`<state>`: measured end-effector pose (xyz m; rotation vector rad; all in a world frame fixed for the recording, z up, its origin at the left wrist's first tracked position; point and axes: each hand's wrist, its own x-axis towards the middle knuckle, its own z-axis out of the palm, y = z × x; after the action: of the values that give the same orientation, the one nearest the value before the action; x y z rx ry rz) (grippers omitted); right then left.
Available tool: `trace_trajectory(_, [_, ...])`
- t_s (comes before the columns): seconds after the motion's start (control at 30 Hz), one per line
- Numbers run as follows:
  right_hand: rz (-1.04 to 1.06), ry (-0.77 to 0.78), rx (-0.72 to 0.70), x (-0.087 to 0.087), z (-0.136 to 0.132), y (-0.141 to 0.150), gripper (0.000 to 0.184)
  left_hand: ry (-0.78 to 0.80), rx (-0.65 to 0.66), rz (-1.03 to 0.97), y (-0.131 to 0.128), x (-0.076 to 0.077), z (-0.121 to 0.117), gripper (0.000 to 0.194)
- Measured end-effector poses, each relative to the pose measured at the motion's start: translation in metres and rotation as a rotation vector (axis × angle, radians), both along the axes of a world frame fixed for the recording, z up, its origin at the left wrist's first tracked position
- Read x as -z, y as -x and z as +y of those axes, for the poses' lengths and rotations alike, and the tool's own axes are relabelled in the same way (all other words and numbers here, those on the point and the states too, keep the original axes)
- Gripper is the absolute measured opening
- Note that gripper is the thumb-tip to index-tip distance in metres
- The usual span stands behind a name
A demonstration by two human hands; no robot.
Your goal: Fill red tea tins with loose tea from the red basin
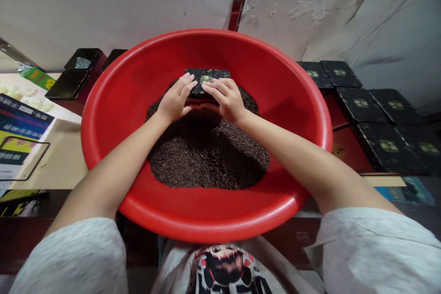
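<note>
Before me, a square tin [203,109] with a dark red body rests tilted on dark, loose tea leaves [203,161] in a large red basin [206,218]. A black speckled lid [218,74] with a small gold label covers its top. My left hand [173,101] holds the tin's left side, fingers over the lid and thumb along the near face. On the right side, my right hand [230,101] grips it the same way, fingertips beside the label. My palms hide parts of the tin's sides.
To the right stand several black-lidded tins [361,103] in rows. Open dark tins [70,85] sit left of the basin, one with clear plastic inside. Near them lie a green box [37,76] and printed sheets [22,133]. A wall with peeling paint [303,4] rises behind.
</note>
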<state>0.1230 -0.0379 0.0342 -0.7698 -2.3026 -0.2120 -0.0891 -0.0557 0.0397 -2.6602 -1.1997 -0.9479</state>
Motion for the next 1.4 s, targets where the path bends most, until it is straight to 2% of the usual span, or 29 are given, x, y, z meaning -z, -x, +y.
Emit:
trace_trajectory(0.33, [0.040,0.106,0.036,0.000,-0.007,0.003,0.044,0.045,-0.080,-0.051,-0.009,-0.001,-0.006,0.050])
trace_trajectory(0.53, [0.203,0.113,0.009,0.009,0.009,-0.015,0.055,0.062,-0.127,-0.074,-0.019,-0.007,-0.007,0.062])
trace_trajectory(0.67, [0.312,0.142,-0.014,0.023,0.013,-0.017,0.057,0.037,-0.145,-0.122,-0.023,0.002,-0.010,0.065])
trace_trajectory(0.8, [0.449,0.183,0.051,0.035,0.012,-0.005,0.057,0.011,-0.144,-0.173,-0.023,0.014,-0.008,0.065])
trace_trajectory(0.9, [0.491,0.130,0.053,0.038,0.013,-0.002,0.055,-0.015,-0.141,-0.191,-0.024,0.019,-0.004,0.063])
trace_trajectory(1.1, [0.493,0.040,0.042,0.043,0.016,-0.014,0.052,-0.035,-0.130,-0.212,-0.028,0.020,-0.003,0.054])
trace_trajectory(1.2, [0.484,0.059,0.061,0.041,0.014,-0.014,0.052,-0.043,-0.143,-0.233,-0.030,0.012,-0.005,0.048])
trace_trajectory(1.3, [0.523,0.098,0.115,0.028,0.014,-0.006,0.053,-0.018,-0.205,-0.331,-0.032,-0.003,-0.005,0.037])
trace_trajectory(1.4, [0.635,0.271,0.228,0.007,0.026,-0.001,0.058,0.070,-0.329,-0.514,-0.030,-0.015,0.000,0.033])
